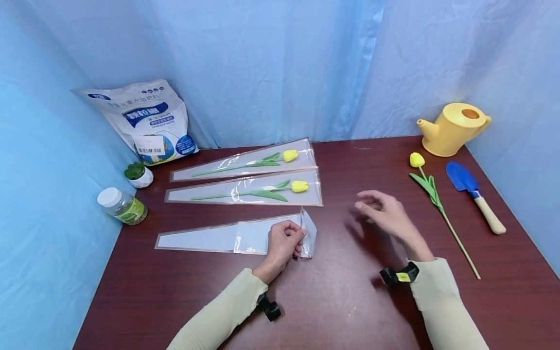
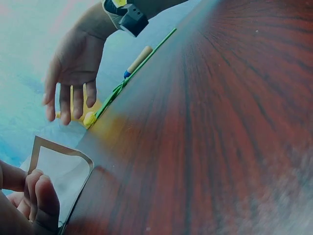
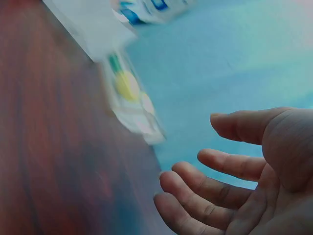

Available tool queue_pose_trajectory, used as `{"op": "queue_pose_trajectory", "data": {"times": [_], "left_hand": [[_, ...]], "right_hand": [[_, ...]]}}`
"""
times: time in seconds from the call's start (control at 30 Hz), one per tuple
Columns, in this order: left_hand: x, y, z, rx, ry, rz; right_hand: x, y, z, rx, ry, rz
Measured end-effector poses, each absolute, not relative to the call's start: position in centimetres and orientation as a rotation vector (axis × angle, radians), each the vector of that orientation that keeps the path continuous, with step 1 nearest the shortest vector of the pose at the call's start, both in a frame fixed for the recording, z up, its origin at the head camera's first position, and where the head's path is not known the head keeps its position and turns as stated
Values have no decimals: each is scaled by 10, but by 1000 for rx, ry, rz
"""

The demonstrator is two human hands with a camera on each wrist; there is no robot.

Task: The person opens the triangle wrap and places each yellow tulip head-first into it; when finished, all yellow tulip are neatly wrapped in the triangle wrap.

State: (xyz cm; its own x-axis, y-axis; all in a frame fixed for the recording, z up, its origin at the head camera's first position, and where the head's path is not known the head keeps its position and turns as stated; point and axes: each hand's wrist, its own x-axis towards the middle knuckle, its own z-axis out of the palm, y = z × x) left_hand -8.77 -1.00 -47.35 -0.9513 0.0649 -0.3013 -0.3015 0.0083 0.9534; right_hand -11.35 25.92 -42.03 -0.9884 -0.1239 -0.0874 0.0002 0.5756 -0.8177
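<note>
My left hand (image 1: 284,243) pinches the wide end of a clear flower sleeve with a brown-gold border (image 1: 218,237), which lies on the table with that end lifted. In the left wrist view, the sleeve's raised edge (image 2: 63,148) shows by my curled fingertips. Over the table to the right, my right hand (image 1: 387,214) hovers with nothing in it; its fingers are spread in the right wrist view. Nearest to it on the right lies a loose yellow artificial tulip (image 1: 437,204) with a green stem. Two more sleeves, each holding a yellow tulip (image 1: 299,186), lie behind my left hand.
A yellow watering can (image 1: 452,129) and a blue trowel with a wooden handle (image 1: 477,197) are at the right. At the left are a white fertilizer bag (image 1: 153,121), a small potted succulent (image 1: 139,175) and a white-capped jar (image 1: 124,206). Blue curtains surround the table (image 1: 332,301).
</note>
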Motion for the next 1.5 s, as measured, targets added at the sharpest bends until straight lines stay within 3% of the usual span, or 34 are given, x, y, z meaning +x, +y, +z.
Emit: {"op": "queue_pose_trajectory", "data": {"times": [0.73, 1.5], "left_hand": [[-87, -11, -473, -224, 2041, 2028], [-88, -10, -475, -229, 2037, 2033]], "right_hand": [[-94, 417, -414, 446, 2823, -1129], [-92, 445, -431, 262, 2757, -618]]}}
